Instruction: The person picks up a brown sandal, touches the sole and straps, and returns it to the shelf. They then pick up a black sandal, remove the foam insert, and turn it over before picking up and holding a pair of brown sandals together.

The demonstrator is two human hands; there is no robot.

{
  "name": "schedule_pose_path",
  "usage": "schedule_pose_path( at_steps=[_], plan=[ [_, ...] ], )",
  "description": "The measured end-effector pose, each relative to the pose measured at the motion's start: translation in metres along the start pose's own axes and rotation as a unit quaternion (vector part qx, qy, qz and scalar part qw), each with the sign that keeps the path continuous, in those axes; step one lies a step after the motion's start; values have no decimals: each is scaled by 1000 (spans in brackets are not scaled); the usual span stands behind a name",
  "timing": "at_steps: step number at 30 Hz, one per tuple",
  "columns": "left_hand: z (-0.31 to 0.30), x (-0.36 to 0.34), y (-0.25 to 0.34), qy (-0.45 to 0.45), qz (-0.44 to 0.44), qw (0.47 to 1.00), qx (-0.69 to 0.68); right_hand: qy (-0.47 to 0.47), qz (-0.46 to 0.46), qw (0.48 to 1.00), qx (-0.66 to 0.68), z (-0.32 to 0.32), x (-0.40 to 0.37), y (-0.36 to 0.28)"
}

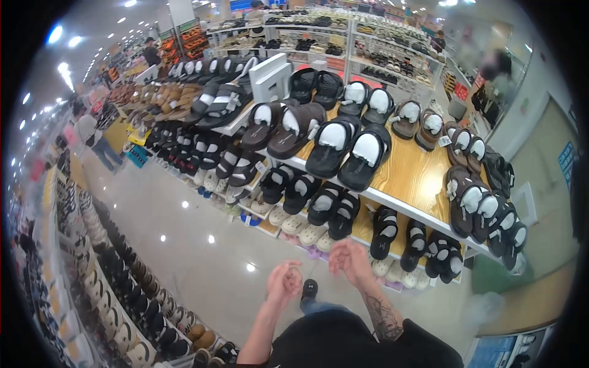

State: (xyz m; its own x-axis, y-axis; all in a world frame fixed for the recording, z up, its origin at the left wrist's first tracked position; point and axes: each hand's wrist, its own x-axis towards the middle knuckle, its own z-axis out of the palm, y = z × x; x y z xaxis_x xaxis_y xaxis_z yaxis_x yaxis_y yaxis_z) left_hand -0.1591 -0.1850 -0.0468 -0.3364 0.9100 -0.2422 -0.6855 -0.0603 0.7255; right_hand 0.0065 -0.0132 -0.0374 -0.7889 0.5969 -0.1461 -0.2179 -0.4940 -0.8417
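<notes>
My left hand is raised in front of my body over the floor, fingers curled in, with nothing visible in it. To its right, my right hand hangs in the air with loosely bent fingers slightly apart, and holds nothing. It is nearest to the lower shelf's black sandals and white clogs, apparently without touching them. Above, on the wooden display top, stand black slide sandals stuffed with white paper and brown sandals.
A long shoe rack curves along the left side, with a tiled aisle floor between it and the display. Further racks of shoes fill the back. A person stands in the aisle at left. A pale wall rises at right.
</notes>
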Motion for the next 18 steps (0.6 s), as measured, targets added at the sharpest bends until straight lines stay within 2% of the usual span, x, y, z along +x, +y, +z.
schedule_pose_path(
  at_steps=[2,4,6,8,10,12,15,18],
  plan=[
    [10,32,18,-9,8,999,31,38,-57,997,37,5,19,-22],
    [16,70,34,-26,7,998,49,22,-87,995,45,8,37,-37],
    [27,109,50,-42,12,997,62,26,-58,983,174,10,57,-49],
    [46,143,63,7,48,992,113,35,-47,977,205,11,74,-61],
    [56,170,76,30,45,989,138,131,21,956,261,21,83,-74],
    [55,197,84,-21,-6,986,167,128,11,961,246,23,92,-79],
    [66,215,92,-19,-38,977,208,226,32,930,288,28,97,-89],
    [69,228,95,-35,-58,975,211,279,-10,927,250,28,96,-94]
  ],
)
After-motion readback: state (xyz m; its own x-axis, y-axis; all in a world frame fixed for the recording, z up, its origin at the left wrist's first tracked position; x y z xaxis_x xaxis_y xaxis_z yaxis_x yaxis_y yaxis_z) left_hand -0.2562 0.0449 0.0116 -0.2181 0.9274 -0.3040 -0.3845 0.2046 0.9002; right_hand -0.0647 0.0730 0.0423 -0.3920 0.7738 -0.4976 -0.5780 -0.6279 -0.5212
